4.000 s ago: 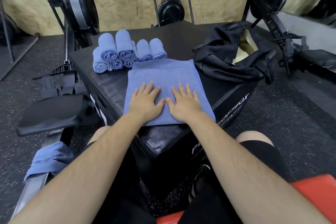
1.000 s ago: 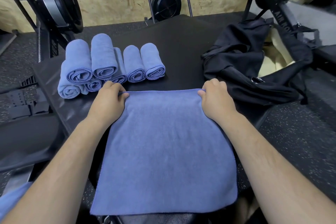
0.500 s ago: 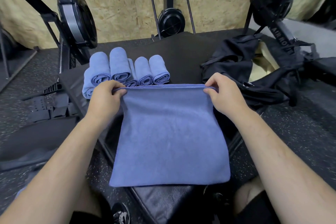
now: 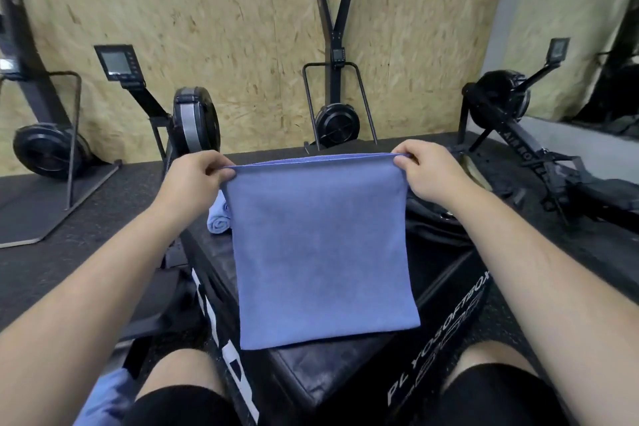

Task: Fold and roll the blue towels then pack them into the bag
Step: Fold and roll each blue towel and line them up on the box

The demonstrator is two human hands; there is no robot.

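Blue terry towel (image 4: 321,245), apparently doubled, hangs flat between the two hands with its lower edge near the top of the black plyo soft box (image 4: 311,367). The left hand (image 4: 197,173) pinches one top corner and the right hand (image 4: 427,169) the other, with the edge taut between them. The cloth looks light, limp and easy to grip. The corners are the sound hold, since a mid-edge grasp would likely let it sag. Below the left hand lies a rolled towel (image 4: 218,218). Below the right hand is the black bag (image 4: 435,218), partly screened by the cloth. Rowing machines (image 4: 193,121) stand beyond, well apart.
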